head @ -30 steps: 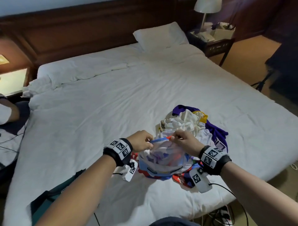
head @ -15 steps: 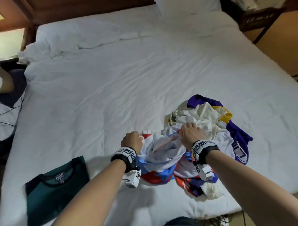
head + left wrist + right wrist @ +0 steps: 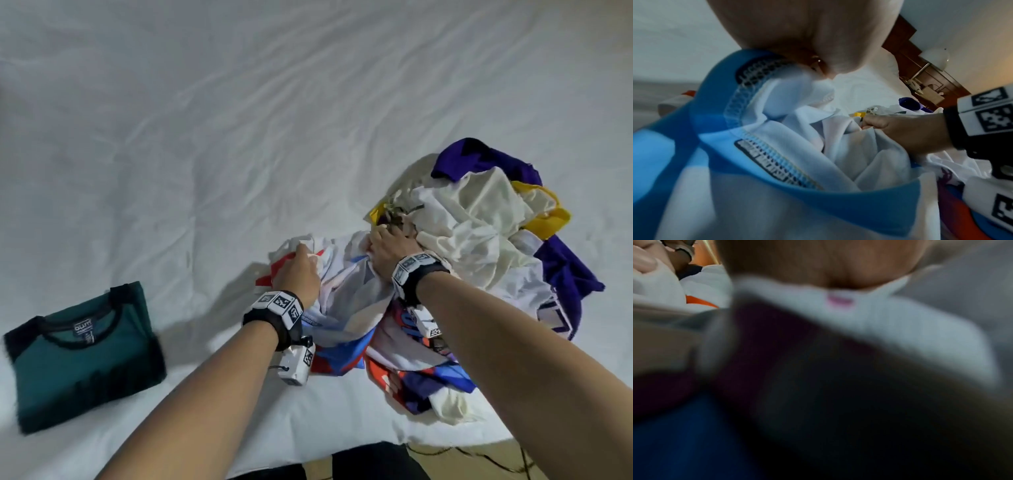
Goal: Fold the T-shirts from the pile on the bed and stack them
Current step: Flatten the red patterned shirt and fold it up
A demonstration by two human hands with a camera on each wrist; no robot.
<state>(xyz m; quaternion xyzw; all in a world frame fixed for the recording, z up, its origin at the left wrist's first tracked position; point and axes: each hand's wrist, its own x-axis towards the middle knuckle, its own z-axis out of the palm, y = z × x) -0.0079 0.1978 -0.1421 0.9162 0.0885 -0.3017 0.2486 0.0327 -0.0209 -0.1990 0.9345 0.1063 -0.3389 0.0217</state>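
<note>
A crumpled pile of T-shirts (image 3: 479, 219) lies on the white bed (image 3: 239, 137), with cream, purple and yellow cloth on top. In front of it a white shirt with blue and red patches (image 3: 346, 308) is spread between my hands. My left hand (image 3: 301, 270) grips its left side; the left wrist view shows the fingers curled round the blue collar (image 3: 748, 78). My right hand (image 3: 387, 250) clutches the cloth at the pile's edge, also seen as the right hand (image 3: 900, 129). The right wrist view is blurred. A folded dark green T-shirt (image 3: 82, 353) lies at the near left.
The bed's near edge (image 3: 342, 455) runs along the bottom of the head view, with cables on the floor (image 3: 479, 459) below it. Wrinkled white sheet stretches far and left of the pile. A lamp and a wooden headboard (image 3: 920, 53) show in the left wrist view.
The head view has tilted down and closer. Both hands have lowered the white, blue and red shirt onto the bed and drawn slightly apart, still holding it.
</note>
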